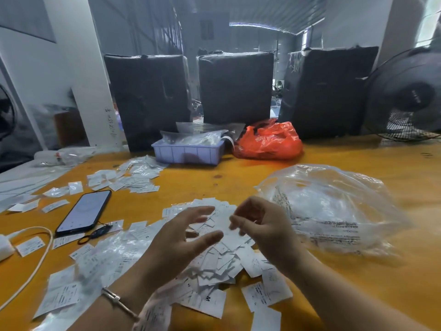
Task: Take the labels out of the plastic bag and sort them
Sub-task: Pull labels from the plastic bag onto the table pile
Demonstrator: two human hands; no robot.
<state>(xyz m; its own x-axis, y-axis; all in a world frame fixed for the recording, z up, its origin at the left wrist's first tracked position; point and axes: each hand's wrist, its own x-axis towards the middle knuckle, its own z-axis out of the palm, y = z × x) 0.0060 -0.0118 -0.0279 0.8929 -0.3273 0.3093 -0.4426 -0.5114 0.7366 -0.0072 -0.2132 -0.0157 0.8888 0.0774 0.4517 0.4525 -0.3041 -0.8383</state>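
Evidently the labels (222, 256) are thin paper slips: light, floppy, prone to slide and cling; best pinched at an edge, one at a time. Pile lies near centre on the orange table (358, 295), too many to count. One clear plastic bag (334, 206) sits right, apparently emptied. Left hand (181, 237) fingers spread, holding nothing. Right hand (260, 225) fingers curled; whether they pinch a label, cannot tell.

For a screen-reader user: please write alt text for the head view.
Two bare hands, left hand open and right hand loosely curled, hover over a heap of white labels on an orange table. A crumpled clear plastic bag lies right, a phone left.
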